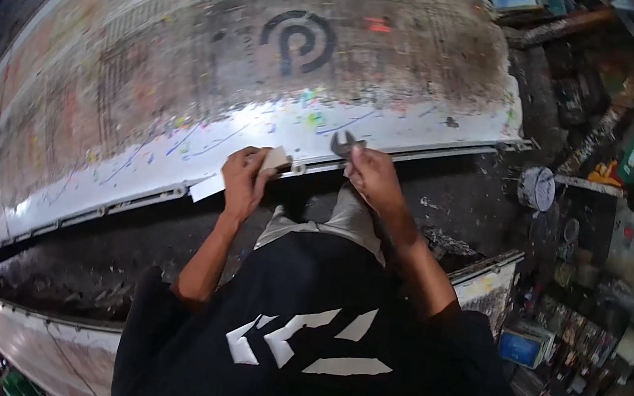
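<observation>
My right hand [375, 179] is closed round an adjustable wrench [345, 146], whose jaws point away from me over the near edge of a long paint-stained table [403, 63]. To its left, my left hand [244, 177] pinches a small white piece [277, 159], like card or paper, with a brownish part at its edge; its exact kind is unclear. A white strip [207, 188] sticks out below that hand. Between my hands, a small fitting [297, 169] sits on the metal rail [414, 154] along the table edge. The wrench does not appear to touch the fitting.
A paint-smeared white bucket [536, 188] stands beyond the table's right end. Cluttered frames and containers [559, 333] fill the right side. Another long table [57, 344] runs behind me at lower left, and a stained board [488, 289] lies near my right elbow.
</observation>
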Action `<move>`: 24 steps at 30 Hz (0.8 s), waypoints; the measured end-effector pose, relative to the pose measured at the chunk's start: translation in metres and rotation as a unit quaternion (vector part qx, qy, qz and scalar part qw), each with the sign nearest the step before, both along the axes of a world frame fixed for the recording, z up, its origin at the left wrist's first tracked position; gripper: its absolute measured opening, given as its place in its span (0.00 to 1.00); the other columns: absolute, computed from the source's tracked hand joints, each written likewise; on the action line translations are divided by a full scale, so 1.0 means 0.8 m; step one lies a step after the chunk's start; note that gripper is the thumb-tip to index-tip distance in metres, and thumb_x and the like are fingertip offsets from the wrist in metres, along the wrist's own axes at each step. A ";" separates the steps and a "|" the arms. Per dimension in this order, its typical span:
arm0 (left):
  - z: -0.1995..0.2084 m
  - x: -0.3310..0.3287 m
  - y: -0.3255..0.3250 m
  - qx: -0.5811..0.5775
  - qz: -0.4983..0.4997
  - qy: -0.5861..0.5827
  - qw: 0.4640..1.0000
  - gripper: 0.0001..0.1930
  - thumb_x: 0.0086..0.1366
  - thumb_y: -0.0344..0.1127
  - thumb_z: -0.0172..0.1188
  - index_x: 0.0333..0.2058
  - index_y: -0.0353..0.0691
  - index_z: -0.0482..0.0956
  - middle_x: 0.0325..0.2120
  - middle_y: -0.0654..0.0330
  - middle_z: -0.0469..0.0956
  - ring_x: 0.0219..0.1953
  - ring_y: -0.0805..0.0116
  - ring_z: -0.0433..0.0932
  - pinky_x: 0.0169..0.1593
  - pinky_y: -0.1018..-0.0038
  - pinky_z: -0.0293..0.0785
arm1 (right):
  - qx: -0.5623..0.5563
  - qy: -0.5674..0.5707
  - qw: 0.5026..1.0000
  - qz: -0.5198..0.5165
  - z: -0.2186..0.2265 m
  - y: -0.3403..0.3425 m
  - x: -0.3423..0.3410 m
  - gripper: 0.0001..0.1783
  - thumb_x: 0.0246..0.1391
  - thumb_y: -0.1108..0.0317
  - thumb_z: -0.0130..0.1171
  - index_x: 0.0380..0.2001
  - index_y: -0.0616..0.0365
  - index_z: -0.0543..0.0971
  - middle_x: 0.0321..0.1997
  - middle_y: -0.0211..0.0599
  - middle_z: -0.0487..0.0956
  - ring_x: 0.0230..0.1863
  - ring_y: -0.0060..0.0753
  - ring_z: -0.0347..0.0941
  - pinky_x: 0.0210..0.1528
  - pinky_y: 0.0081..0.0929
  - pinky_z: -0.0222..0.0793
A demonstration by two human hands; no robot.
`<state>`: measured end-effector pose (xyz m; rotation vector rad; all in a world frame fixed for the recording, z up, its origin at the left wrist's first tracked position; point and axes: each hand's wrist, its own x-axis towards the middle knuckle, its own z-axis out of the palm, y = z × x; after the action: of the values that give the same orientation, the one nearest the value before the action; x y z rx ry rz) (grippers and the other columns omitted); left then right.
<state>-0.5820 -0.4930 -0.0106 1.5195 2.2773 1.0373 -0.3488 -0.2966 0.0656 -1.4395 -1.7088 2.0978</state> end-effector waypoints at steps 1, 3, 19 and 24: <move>0.014 0.005 0.012 0.005 0.020 -0.009 1.000 0.21 0.62 0.39 0.69 0.54 0.44 0.82 0.49 0.49 0.78 0.49 0.47 0.77 0.53 0.54 0.71 | 0.003 0.000 1.000 -0.008 0.009 0.017 0.016 0.25 0.63 0.50 0.61 0.41 0.67 0.84 0.39 0.57 0.85 0.41 0.53 0.84 0.42 0.46 0.75; 0.035 0.031 0.057 0.021 0.026 -0.045 0.998 0.21 0.62 0.38 0.68 0.54 0.43 0.82 0.48 0.49 0.78 0.48 0.46 0.77 0.52 0.55 0.72 | 0.116 -0.098 0.983 -0.104 0.028 0.054 0.053 0.19 0.58 0.56 0.67 0.39 0.65 0.85 0.42 0.58 0.85 0.48 0.58 0.83 0.45 0.44 0.77; 0.003 0.277 0.266 -0.145 -0.101 0.022 0.984 0.21 0.65 0.45 0.66 0.56 0.53 0.79 0.52 0.55 0.75 0.55 0.51 0.72 0.58 0.53 0.66 | 0.394 -0.386 0.833 -0.041 -0.086 0.346 0.352 0.27 0.56 0.56 0.68 0.48 0.68 0.76 0.41 0.64 0.83 0.47 0.69 0.80 0.47 0.56 0.76; 0.009 0.267 0.250 -0.148 -0.064 0.069 0.985 0.21 0.66 0.49 0.63 0.57 0.62 0.78 0.53 0.57 0.73 0.58 0.52 0.69 0.61 0.50 0.62 | 0.380 -0.255 0.889 -0.015 -0.084 0.262 0.270 0.25 0.51 0.54 0.71 0.35 0.70 0.78 0.30 0.65 0.82 0.40 0.69 0.80 0.40 0.56 0.75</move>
<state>-0.3681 -0.2934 -0.0036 1.6254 2.2634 0.5466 -0.1324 -0.0872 -0.0019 -1.7499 -2.2656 0.8252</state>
